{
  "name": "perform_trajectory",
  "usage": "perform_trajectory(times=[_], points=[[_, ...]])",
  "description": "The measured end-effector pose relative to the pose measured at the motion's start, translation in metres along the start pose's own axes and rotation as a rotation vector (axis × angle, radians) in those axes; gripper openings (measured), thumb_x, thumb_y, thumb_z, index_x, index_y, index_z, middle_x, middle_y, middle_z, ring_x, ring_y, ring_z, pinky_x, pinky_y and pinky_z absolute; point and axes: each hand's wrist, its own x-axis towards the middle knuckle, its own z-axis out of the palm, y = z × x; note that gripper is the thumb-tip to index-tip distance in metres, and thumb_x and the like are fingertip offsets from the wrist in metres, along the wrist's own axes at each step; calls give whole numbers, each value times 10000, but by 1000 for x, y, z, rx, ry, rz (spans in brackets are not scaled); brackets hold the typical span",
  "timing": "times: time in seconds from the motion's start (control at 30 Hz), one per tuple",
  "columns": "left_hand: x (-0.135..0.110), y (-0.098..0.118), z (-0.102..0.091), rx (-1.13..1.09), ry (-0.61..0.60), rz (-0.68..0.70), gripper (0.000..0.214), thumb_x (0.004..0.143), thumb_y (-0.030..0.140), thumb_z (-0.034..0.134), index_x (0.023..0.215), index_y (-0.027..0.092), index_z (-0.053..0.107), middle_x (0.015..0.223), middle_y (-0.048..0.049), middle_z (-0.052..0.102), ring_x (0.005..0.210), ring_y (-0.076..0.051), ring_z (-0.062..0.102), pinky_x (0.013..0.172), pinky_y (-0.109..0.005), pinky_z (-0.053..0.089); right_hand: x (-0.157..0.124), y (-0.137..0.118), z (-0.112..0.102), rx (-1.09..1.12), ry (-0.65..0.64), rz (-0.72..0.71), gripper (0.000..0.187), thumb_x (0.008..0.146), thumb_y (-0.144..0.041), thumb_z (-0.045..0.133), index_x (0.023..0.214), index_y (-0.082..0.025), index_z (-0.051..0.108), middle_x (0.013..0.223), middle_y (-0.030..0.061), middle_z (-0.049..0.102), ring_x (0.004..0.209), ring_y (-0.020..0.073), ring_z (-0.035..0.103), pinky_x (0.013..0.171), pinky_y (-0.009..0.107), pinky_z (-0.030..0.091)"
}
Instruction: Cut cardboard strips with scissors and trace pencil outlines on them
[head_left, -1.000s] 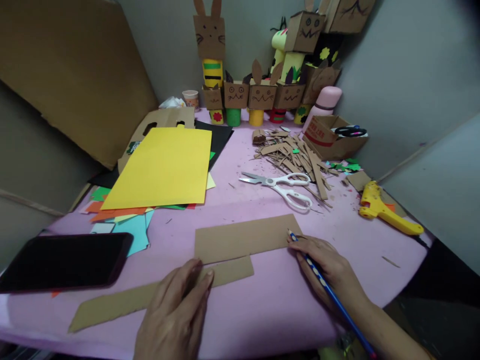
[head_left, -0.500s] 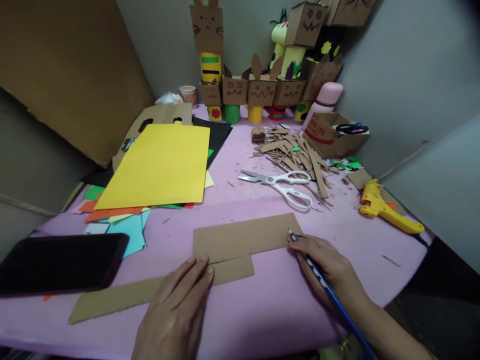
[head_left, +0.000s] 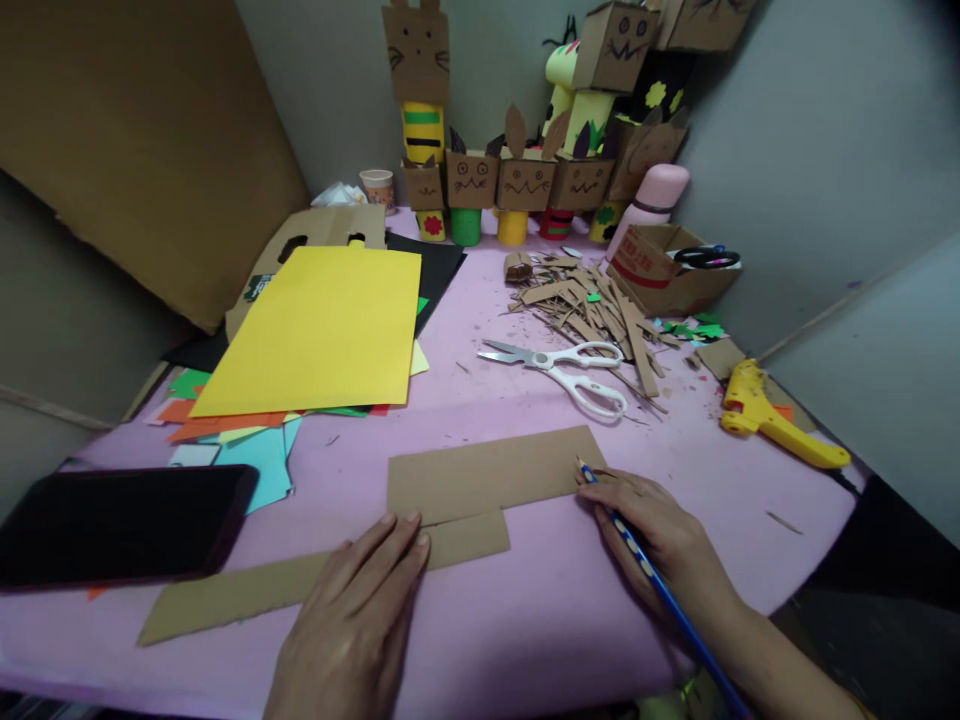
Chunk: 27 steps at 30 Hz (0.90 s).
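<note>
A blue pencil (head_left: pixel 651 578) is pinched in my right hand (head_left: pixel 660 535), its sharpened tip over the right end of a wide cardboard piece (head_left: pixel 487 472). The fingers of that hand rest by the piece's lower right corner. My left hand (head_left: pixel 356 610) lies flat with fingers stretched out across a long, narrow cardboard strip (head_left: pixel 240 590). Its fingertips reach the lower left edge of the wide piece. The strip runs along that lower edge, its middle hidden beneath my left hand.
White-handled scissors (head_left: pixel 551 365) lie opened beyond the cardboard, near a heap of cardboard scraps (head_left: pixel 585 300). At right is a yellow glue gun (head_left: pixel 780 420). Yellow paper (head_left: pixel 322 330) and a dark phone (head_left: pixel 124 525) occupy the left. Cardboard animal figures (head_left: pixel 525 185) stand along the back.
</note>
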Motion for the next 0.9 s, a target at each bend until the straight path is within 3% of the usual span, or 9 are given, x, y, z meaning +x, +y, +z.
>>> perform_trajectory(times=[0.9], points=[[1,2,3,10,-2,5,341,847,163,458,1168,143,569,1209,-117,624,1113,-293,563,817,-494,544,-8,6,3,16,-31,-37,267,820,-84,481,1008,-195,636,1007,97,715,968,229,650,803,396,550]])
